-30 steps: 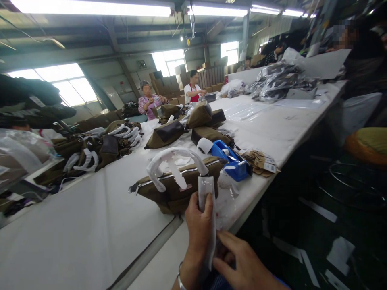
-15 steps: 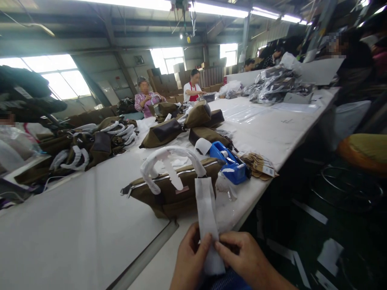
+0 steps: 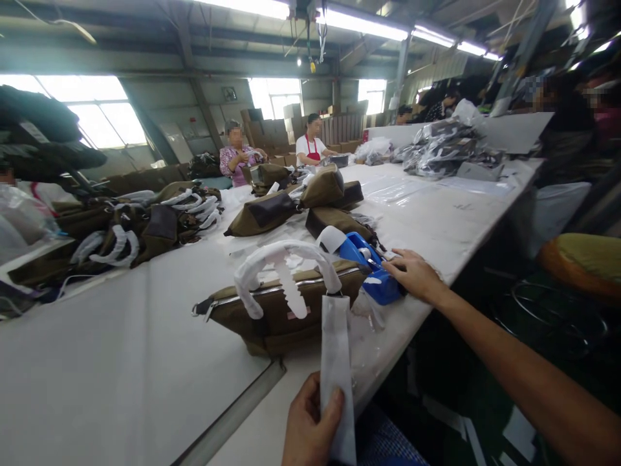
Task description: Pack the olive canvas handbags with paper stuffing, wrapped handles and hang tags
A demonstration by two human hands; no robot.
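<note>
An olive-brown bag [image 3: 286, 323] stands on the white table, its zipper shut and its handles [image 3: 286, 249] wrapped in white material. A white wrapped strap [image 3: 336, 343] hangs from the ring at the bag's near end. My left hand [image 3: 315, 421] grips this strap low down, thumb across its front. My right hand [image 3: 417, 275] reaches to the blue tape dispenser [image 3: 385, 288], fingers stretched out and apart at its near end. Whether tape is between the fingertips cannot be made out. A white roll [image 3: 332, 238] lies beside the dispenser.
More olive bags [image 3: 262, 213] lie behind, and a pile of bags with wrapped handles [image 3: 160, 226] sits at the left. Plastic-wrapped goods [image 3: 439, 145] are heaped far right. A metal-edged slot [image 3: 237, 411] crosses the table. A stool [image 3: 582, 259] stands to the right. Two people work across the table.
My right hand has let go of the strap and moved forward and right to the tape dispenser. My left hand still holds the strap.
</note>
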